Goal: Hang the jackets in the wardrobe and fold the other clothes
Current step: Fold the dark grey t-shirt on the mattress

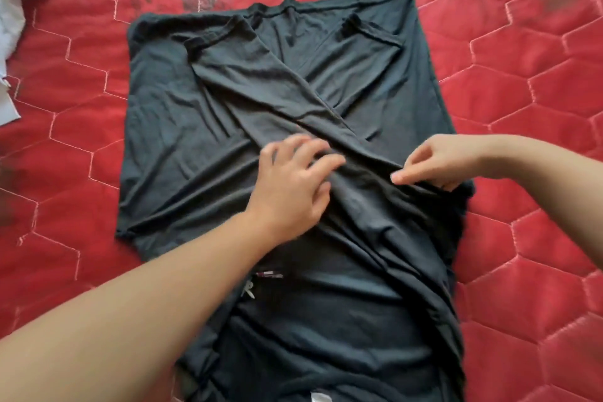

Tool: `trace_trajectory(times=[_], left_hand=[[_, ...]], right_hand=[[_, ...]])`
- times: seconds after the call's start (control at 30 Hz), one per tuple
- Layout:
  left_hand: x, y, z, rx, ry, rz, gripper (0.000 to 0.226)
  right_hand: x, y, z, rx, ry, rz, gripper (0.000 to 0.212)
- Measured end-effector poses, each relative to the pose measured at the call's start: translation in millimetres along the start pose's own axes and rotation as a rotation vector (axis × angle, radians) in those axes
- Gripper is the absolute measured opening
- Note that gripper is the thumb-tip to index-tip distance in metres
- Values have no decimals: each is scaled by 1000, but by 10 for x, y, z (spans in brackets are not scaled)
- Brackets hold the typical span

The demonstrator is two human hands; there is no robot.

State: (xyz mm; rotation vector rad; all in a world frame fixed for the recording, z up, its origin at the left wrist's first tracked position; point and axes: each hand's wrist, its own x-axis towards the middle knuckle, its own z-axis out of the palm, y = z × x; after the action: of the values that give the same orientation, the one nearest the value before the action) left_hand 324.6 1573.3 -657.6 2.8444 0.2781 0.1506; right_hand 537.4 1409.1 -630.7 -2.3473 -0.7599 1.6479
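- The dark shirt lies flat on the red quilt, its sleeves crossed over the middle.
- The left hand rests on the cloth with spread, relaxed fingers, grasping nothing; the right hand pinches a fold at the shirt's right edge.
- To fold well, I would press the middle down with the left hand while drawing the pinched edge taut, smoothing wrinkles before the next crease.
- A small red-and-white tag and a pale mark near it show, both too blurred to read.
- White clothing lies at the quilt's far left.
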Motion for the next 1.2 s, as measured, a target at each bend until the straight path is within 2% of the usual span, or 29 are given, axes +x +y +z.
trace_trajectory(times=[0.07, 0.13, 0.2, 0.27, 0.43, 0.6, 0.77, 0.87, 0.93, 1.03, 1.1, 1.13, 1.2], left_hand=[[-135, 288, 4, -44, -47, 149, 35], [-238, 570, 26, -100, -157, 240, 33], [-311, 825, 63, -125, -265, 276, 38], [-366, 1031, 113, -120, -320, 284, 43], [-341, 1297, 137, -154, -264, 189, 30], [-485, 1522, 215, -221, -132, 323, 13], [-587, 1721, 328, -166, -231, 334, 14], [-592, 1725, 352, -176, -289, 305, 18], [-592, 1698, 357, -189, -316, 297, 21], [-588, 1707, 398, -182, -333, 306, 23], [-594, 1740, 421, -179, -341, 289, 24], [-605, 1755, 433, -171, -341, 274, 25], [-623, 1783, 443, -151, -343, 279, 26]], right_hand=[[-175, 164, 42, -106, -53, -15, 35], [-289, 252, 80, -103, -83, -16, 15], [-353, 299, 121, -155, -43, -25, 9], [-374, 328, 161, -214, 63, -55, 15], [-408, 378, 233, -236, 280, -112, 28], [-450, 610, 218, -275, 451, -114, 22], [-417, 869, 291, -429, 617, -144, 13], [-398, 916, 341, -417, 654, -152, 13], [-413, 931, 373, -516, 676, -130, 7], [-483, 889, 493, -696, 851, -177, 37], [-552, 782, 663, -665, 968, -353, 40], [-572, 744, 767, -686, 953, -423, 35], [-589, 733, 947, -788, 811, -394, 24]])
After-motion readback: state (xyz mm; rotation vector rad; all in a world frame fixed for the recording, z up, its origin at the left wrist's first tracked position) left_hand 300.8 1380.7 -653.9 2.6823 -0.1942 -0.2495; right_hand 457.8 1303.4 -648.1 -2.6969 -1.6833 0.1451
